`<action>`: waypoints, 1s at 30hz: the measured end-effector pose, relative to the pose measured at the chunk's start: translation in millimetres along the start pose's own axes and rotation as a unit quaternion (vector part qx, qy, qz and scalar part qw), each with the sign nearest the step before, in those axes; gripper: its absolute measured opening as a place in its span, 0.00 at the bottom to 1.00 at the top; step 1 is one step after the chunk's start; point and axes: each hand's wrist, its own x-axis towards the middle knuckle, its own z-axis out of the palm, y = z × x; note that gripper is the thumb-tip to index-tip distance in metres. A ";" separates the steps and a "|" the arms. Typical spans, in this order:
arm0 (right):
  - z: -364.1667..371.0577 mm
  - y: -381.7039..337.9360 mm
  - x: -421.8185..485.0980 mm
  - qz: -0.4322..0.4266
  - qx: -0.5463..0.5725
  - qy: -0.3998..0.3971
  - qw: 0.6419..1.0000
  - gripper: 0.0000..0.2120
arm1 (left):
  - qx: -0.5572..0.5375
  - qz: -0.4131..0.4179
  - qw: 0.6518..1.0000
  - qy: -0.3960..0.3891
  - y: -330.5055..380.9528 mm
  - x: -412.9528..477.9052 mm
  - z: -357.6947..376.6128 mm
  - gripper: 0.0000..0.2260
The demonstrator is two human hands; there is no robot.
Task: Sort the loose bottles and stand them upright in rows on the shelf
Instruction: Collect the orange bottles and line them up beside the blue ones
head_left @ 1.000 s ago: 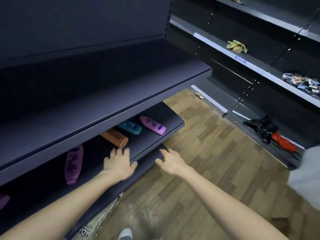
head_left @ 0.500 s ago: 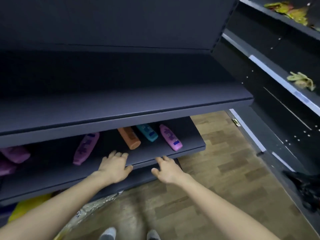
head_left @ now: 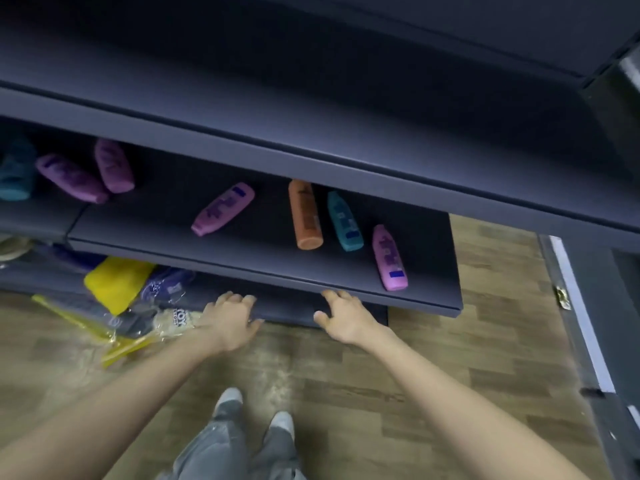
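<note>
While both hands are held out in front of the shelf (head_left: 242, 252), nothing is gripped by either. The left hand (head_left: 230, 317) is seen with fingers loosely spread and a little bent, just below the shelf's front edge. The right hand (head_left: 346, 318) is spread likewise, its fingertips raised to that edge towards the right end; whether the edge is touched cannot be told.

Every bottle is laid flat. A pink bottle (head_left: 389, 259) is found nearest the right front corner. Further back and to its left, a teal bottle (head_left: 344, 221) and an orange bottle (head_left: 304, 214) are laid side by side, close but apart. A lilac bottle (head_left: 223, 209) is set askew near the middle, well apart from them. Beyond a seam at the left end, two purple bottles (head_left: 71, 178) are laid together, with a blurred second teal bottle (head_left: 15, 171) beside them.

The back of the shelf is overhung by an upper shelf (head_left: 311, 161). A yellow packet (head_left: 116, 282) is seen below the left part.
</note>
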 end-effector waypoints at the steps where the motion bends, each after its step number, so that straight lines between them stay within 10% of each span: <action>1: 5.6 1.1 5.3 -0.007 -0.005 -0.001 1.000 0.29 | -0.007 -0.010 1.000 -0.004 -4.2 2.6 8.3 0.25; 30: -14.8 15.2 185.4 -0.029 0.111 0.203 0.973 0.24 | -0.150 0.067 0.974 0.157 25.1 170.3 -7.4 0.31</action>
